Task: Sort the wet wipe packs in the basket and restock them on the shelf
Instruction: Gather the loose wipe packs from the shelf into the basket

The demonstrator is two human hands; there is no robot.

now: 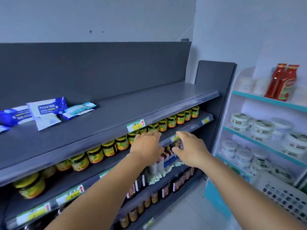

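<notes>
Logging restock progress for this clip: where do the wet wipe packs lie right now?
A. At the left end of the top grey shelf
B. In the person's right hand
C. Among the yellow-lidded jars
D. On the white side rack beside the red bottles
A: the wet wipe packs lie at the left end of the top shelf, while the left hand and right hand hold nothing.

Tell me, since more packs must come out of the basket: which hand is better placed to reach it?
Probably the right hand. The white perforated basket sits low at the right, beside the right forearm, while the left hand is farther from it. Both hands are open and hold nothing, in front of the jar shelf.
</notes>
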